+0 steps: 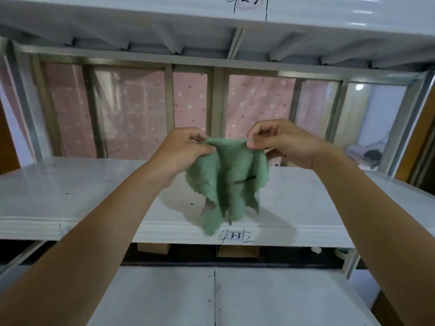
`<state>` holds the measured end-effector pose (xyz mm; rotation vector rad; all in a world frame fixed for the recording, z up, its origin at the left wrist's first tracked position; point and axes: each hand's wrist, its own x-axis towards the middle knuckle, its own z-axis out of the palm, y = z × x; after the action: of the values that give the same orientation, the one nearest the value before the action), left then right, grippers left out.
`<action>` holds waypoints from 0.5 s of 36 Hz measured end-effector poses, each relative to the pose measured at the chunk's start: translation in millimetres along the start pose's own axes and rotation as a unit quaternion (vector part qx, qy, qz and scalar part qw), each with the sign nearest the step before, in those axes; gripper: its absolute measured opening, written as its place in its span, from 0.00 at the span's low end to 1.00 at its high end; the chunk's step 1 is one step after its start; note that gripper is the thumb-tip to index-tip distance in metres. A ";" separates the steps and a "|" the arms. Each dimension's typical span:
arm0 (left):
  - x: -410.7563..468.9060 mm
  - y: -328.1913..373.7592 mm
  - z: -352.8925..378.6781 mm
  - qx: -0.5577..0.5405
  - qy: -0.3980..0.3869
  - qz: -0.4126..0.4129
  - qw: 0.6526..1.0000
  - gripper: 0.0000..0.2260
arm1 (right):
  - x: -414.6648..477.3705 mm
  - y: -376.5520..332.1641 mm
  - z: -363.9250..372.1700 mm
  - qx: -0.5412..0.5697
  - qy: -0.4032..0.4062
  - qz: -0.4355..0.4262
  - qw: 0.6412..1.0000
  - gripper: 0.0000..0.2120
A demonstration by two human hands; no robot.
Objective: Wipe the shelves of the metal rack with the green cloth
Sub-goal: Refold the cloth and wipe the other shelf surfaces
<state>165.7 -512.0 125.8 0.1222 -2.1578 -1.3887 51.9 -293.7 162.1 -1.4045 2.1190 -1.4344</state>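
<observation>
A green cloth (227, 182) hangs crumpled in the air over the middle shelf (70, 191) of the white metal rack. My left hand (186, 149) pinches the cloth's top left edge and my right hand (282, 142) pinches its top right edge, both held above the shelf. The cloth's lower tip dangles past the shelf's front lip, near a label reading 3-3 (235, 236). Small dark specks dot the shelf surface to the left of the cloth.
An upper shelf (164, 12) juts out overhead and a lower shelf (164, 297) lies below. Cardboard boxes (237, 251) sit under the middle shelf. A pink dotted curtain (146, 114) hangs behind the rack's uprights. A person lies at the far right (372, 157).
</observation>
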 end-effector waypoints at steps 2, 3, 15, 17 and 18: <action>7.1 1.3 1.1 -0.016 -0.019 0.002 1.000 0.02 | -2.6 0.9 -0.2 0.004 -0.017 0.003 1.000 0.03; 9.7 1.7 2.6 -0.026 -0.032 0.000 0.999 0.01 | -4.8 1.5 -0.1 0.011 -0.027 0.008 1.000 0.04; 26.7 16.4 23.7 -0.168 -0.214 0.046 0.961 0.10 | -16.9 22.9 16.9 -0.007 0.019 0.059 0.998 0.24; 28.3 16.8 26.7 -0.167 -0.220 0.049 0.960 0.10 | -19.3 25.3 20.9 -0.013 0.011 0.088 0.996 0.21; 29.3 15.9 28.4 -0.159 -0.216 0.050 0.962 0.09 | -19.2 26.8 22.2 -0.018 0.018 0.093 0.995 0.19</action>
<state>130.4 -492.4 142.9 -0.4454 -2.1955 -1.8100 60.2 -289.9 123.3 -1.1665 2.2416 -1.3659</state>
